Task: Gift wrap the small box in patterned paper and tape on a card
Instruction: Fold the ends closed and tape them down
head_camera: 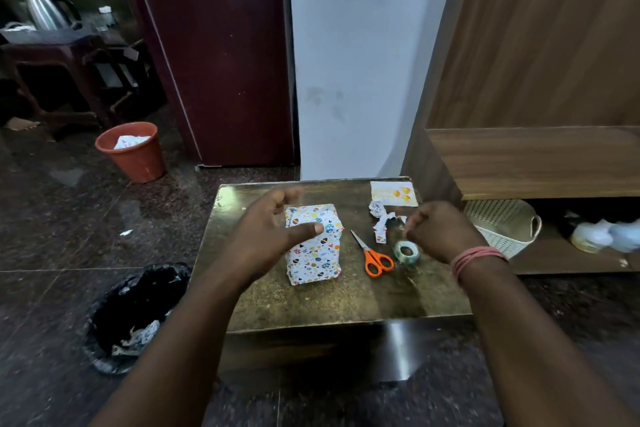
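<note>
The small box point(313, 251), wrapped in white paper with coloured egg prints, stands upright on the brown table point(311, 302). My left hand point(273, 229) reaches over it from the left; the thumb presses the paper near the box's top and the fingers curl loosely above the far edge. My right hand point(438, 230) hovers just above the clear tape roll point(407, 252), fingers curled with the tips together; whether they pinch tape is hidden. Orange-handled scissors point(372, 253) lie between box and roll. The card point(393, 193) with yellow balloons lies flat at the table's far right.
Crumpled paper scraps point(381, 218) lie by the card. A black-lined bin point(135, 315) with scraps stands left of the table, an orange bin point(133, 151) farther back. A white basket point(502, 225) sits on a low wooden shelf to the right.
</note>
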